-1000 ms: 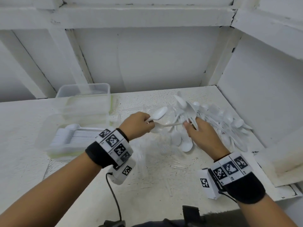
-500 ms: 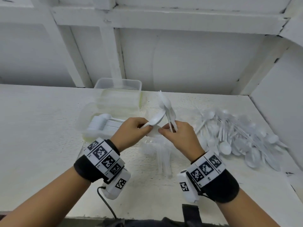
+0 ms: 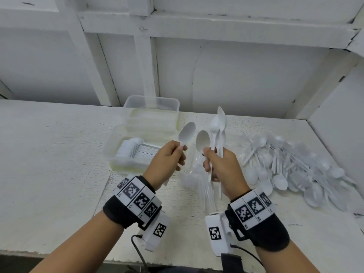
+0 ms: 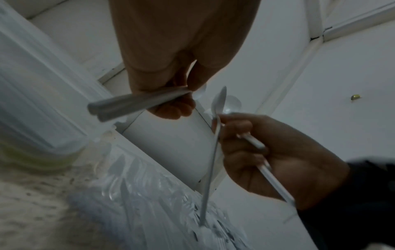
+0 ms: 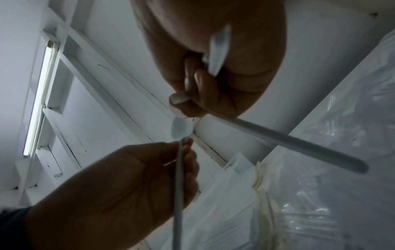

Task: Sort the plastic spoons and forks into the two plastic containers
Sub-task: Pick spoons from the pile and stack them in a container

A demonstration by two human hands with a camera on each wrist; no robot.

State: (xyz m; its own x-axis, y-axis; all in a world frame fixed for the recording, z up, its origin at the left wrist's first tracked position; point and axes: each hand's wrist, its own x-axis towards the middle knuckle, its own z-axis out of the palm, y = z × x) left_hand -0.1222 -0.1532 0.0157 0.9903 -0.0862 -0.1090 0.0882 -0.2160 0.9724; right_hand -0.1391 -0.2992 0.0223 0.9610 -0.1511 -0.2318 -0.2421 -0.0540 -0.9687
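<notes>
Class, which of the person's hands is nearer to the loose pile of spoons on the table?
Right. The right hand, gripping a bunch of spoons, is raised just left of the pile; the left hand, holding one spoon, is farther left, by the container.

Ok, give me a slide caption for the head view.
Left hand holds one spoon; right hand grips a spoon bunch above the table.

You have a white counter (image 3: 49, 154) in front of you, its paint speckled and worn. Behind the counter stands a white wall (image 3: 246, 75), crossed by a beam (image 3: 197, 28) and upright posts (image 3: 144, 62). At the counter's right end a white side panel (image 3: 338, 107) closes it in. The right wrist view shows a lit tube lamp (image 5: 39, 99) above the counter, and the left wrist view a small brass fitting (image 4: 354, 97) on a white panel.
</notes>
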